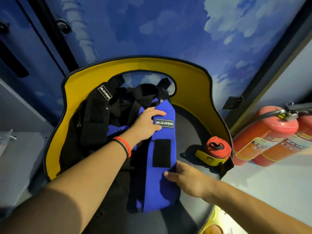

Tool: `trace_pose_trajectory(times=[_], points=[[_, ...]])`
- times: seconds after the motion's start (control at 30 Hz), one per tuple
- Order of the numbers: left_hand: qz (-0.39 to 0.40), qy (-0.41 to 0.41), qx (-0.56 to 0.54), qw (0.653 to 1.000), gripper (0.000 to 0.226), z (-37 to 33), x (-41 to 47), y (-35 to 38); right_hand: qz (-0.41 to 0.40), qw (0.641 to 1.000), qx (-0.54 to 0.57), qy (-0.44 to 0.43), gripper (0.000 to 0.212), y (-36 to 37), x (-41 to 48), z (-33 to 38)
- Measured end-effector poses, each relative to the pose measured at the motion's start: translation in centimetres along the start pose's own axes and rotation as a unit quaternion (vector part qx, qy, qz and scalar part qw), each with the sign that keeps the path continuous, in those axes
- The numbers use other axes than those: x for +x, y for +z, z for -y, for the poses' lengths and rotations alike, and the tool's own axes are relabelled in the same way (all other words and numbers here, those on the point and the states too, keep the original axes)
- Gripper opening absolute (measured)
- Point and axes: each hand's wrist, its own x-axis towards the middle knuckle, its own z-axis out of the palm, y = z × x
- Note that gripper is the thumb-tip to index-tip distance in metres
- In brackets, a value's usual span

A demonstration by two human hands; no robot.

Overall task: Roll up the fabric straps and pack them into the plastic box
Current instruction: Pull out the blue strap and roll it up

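Observation:
A wide blue fabric strap with a black velcro patch and a white logo label lies lengthwise on the grey seat of a yellow-backed chair. My left hand rests on the strap's upper part beside the label, fingers spread. My right hand pinches the strap's right edge just below the velcro patch. Several black straps lie heaped on the seat's left side. A rolled red strap with a yellow end sits at the seat's right edge. No plastic box is in view.
Two red fire extinguishers lie on the floor to the right of the chair. A blue cloud-painted wall stands behind. A pale ledge runs at the left. A yellowish object shows at the bottom right.

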Motion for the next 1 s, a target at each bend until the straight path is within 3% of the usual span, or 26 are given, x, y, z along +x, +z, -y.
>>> trace_pose_trajectory(times=[0.1,0.2,0.3,0.37,0.43,0.5,0.6,0.7,0.8,0.9,1.0], points=[[0.026,-0.017,0.064,0.997,0.051,1.0,1.6,1.7,-0.01,0.999,0.019,0.047,0.013,-0.3,0.3,-0.2],[0.074,-0.006,0.217,0.973,0.05,1.2,2.0,3.5,-0.059,0.996,-0.014,0.069,0.013,-0.4,0.6,-0.8],[0.031,0.019,0.349,0.936,0.036,0.5,1.2,4.2,-0.104,0.986,-0.106,0.071,0.024,-0.6,1.3,-1.9],[-0.014,0.063,0.378,0.924,0.022,0.0,0.4,4.1,-0.109,0.986,-0.097,0.081,0.03,-0.7,1.2,-1.8],[0.005,0.109,0.329,0.938,0.011,-0.2,-0.5,3.7,-0.09,0.99,-0.033,0.101,0.033,-0.7,0.7,-1.6],[0.111,0.101,0.281,0.948,0.028,-0.3,-1.7,3.2,-0.083,0.992,-0.035,0.083,0.029,-0.8,0.2,-1.5],[0.233,0.11,0.391,0.884,0.067,0.1,-3.4,2.8,-0.097,0.993,-0.031,0.064,0.027,-0.7,-0.7,-1.6],[0.221,0.134,0.477,0.84,0.081,0.9,-4.5,3.2,-0.052,0.994,0.034,0.087,0.027,-0.3,-2.1,-1.9],[0.201,0.115,0.482,0.845,0.085,1.8,-4.9,4.3,-0.005,0.996,0.06,0.058,0.025,0.4,-3.9,-2.2],[0.182,0.092,0.485,0.85,0.085,1.8,-4.7,5.0,0.024,0.999,0.024,0.021,0.033,0.8,-5.1,-2.5],[0.164,0.069,0.496,0.85,0.085,0.9,-4.7,5.5,0.01,0.999,-0.042,0.025,0.024,1.6,-5.3,-3.9]])
